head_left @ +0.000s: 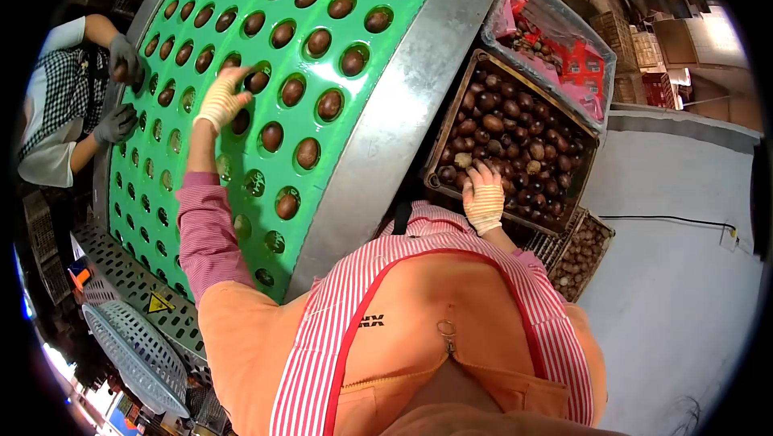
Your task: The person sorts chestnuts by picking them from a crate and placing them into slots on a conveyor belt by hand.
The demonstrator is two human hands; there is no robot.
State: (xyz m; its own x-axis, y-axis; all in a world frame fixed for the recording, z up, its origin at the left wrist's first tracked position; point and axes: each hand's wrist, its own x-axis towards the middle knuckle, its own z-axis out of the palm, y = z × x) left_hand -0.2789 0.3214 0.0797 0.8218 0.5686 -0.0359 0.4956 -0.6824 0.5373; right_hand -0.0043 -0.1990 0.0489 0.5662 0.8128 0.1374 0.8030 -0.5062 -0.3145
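Spreading over the green panel [280, 169], the left hand [224, 99] is placed among brown egg-shaped pieces [330, 105], which are seated one to a cup in slanting rows. Each piece is smoothly rounded and dark reddish brown, and on many a small bright glint is caught by the upper side. Slight differences of tone are seen: some are nearly chestnut, others almost black. Toward the lower left of the panel, several cups are left unfilled, and wet-looking green is shown inside them.

The left thumb is held apart from the other fingers, with one piece lying just beside them; whether anything is covered by the palm cannot be told. Both hands are covered by pale striped gloves.

More such pieces are heaped in a dark-rimmed crate [453, 114], beyond the metal rail [403, 114]. In that heap the surfaces are mostly glossy and dark, though a few paler, tan, rough-looking ones are mixed in. The right hand [483, 198] is rested at the near edge of the heap, its fingers bent and close together on the pieces; whether one is clasped cannot be told. Paler round pieces [581, 255] are held in a lower crate.
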